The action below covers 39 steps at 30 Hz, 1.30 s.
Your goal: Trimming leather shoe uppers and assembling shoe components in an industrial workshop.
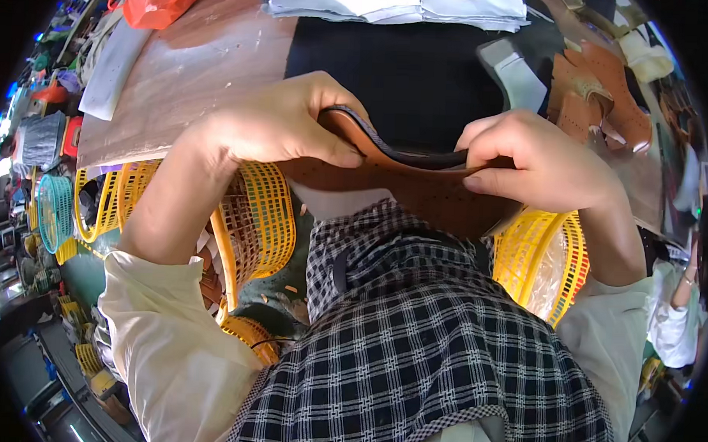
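Between my hands hangs a brown perforated leather shoe upper (pixel 417 188) with a dark curved top edge. My left hand (pixel 291 125) pinches its left end, thumb on the brown face and fingers behind the edge. At the other end my right hand (pixel 535 161) grips the same edge between thumb and bent fingers. The piece is held just above my lap at the table's near side, and its lower part falls into shadow. Beyond it lies a black mat (pixel 390 74) on the wooden table (pixel 211 68).
White cut sheets (pixel 400 4) are stacked at the far edge. More brown leather pieces (pixel 600 93) lie at the right, beside a grey-white piece (pixel 515 75). An orange plastic bag (pixel 163 0) sits far left. Yellow baskets (pixel 268 218) stand below the table on both sides. Another person's white sleeve (pixel 670 325) shows far right.
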Available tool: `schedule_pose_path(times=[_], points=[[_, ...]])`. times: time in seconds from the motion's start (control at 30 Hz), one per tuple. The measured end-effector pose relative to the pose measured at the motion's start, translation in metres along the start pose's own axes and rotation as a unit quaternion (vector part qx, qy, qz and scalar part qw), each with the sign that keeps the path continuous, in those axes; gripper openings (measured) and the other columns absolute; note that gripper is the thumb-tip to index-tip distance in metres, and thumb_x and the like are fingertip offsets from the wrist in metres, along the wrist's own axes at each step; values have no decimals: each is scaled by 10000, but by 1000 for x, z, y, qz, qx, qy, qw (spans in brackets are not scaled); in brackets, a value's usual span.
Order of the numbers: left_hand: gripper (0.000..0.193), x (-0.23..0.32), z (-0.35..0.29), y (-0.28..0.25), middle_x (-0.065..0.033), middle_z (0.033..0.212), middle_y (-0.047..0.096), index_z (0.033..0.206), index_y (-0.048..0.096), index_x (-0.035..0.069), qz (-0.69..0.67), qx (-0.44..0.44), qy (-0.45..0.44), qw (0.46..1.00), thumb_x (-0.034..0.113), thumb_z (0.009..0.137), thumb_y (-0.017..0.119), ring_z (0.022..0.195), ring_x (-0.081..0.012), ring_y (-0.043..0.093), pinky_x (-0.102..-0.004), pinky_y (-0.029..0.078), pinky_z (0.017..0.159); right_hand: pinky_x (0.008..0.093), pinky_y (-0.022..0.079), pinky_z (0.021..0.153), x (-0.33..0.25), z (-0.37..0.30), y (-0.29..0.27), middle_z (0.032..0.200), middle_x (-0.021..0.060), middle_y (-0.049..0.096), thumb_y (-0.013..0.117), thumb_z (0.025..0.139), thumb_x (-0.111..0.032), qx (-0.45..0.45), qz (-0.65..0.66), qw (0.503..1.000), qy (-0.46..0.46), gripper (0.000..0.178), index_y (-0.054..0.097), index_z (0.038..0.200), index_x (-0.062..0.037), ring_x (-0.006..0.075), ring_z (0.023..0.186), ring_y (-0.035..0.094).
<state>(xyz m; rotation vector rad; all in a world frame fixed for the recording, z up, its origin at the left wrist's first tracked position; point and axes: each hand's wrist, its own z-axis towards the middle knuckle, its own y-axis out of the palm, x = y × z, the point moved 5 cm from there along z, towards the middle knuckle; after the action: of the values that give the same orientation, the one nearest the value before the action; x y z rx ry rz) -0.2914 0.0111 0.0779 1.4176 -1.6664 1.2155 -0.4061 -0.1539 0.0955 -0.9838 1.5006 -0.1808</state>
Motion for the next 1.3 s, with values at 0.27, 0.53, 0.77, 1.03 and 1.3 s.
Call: schedule_pose_path(times=[0.27, 0.53, 0.77, 1.03, 1.3], points=[[154, 38, 4, 34, -108, 854, 651, 877, 699, 36, 457, 89, 125, 876, 77, 729, 691, 800, -318, 600, -387, 470, 721, 422, 446, 608, -15, 14, 6, 684, 203, 570, 625, 756, -147, 9, -50, 998, -40, 204, 592, 681, 40, 362, 664, 583], [156, 36, 28, 55, -106, 741, 572, 779, 621, 39, 347, 68, 141, 925, 133, 697, 715, 731, -315, 547, -399, 395, 750, 392, 483, 676, -1, -5, 13, 844, 144, 608, 656, 777, -134, 9, -137, 990, -39, 155, 611, 747, 11, 325, 782, 610], [144, 17, 16, 41, -138, 718, 581, 719, 585, 9, 282, 108, 135, 944, 83, 668, 697, 730, -334, 569, -398, 396, 731, 265, 486, 753, 139, -146, -26, 1009, 63, 641, 595, 930, -244, 645, 198, 675, 299, 304, 579, 1139, -23, 122, 874, 603], [157, 1, 16, 48, -153, 702, 557, 680, 554, -9, 228, 121, 139, 956, 58, 659, 695, 693, -362, 548, -417, 406, 639, 233, 396, 689, 183, -144, -39, 946, -35, 610, 644, 879, -372, 526, 206, 754, 336, 410, 605, 1153, -69, 92, 828, 556], [180, -21, 5, 56, -158, 680, 525, 701, 547, -24, 192, 120, 153, 962, 59, 677, 705, 644, -350, 531, -388, 398, 556, 162, 337, 553, 140, -113, -52, 812, -70, 559, 635, 901, -293, 507, 290, 780, 225, 237, 612, 1038, -101, 13, 650, 469]])
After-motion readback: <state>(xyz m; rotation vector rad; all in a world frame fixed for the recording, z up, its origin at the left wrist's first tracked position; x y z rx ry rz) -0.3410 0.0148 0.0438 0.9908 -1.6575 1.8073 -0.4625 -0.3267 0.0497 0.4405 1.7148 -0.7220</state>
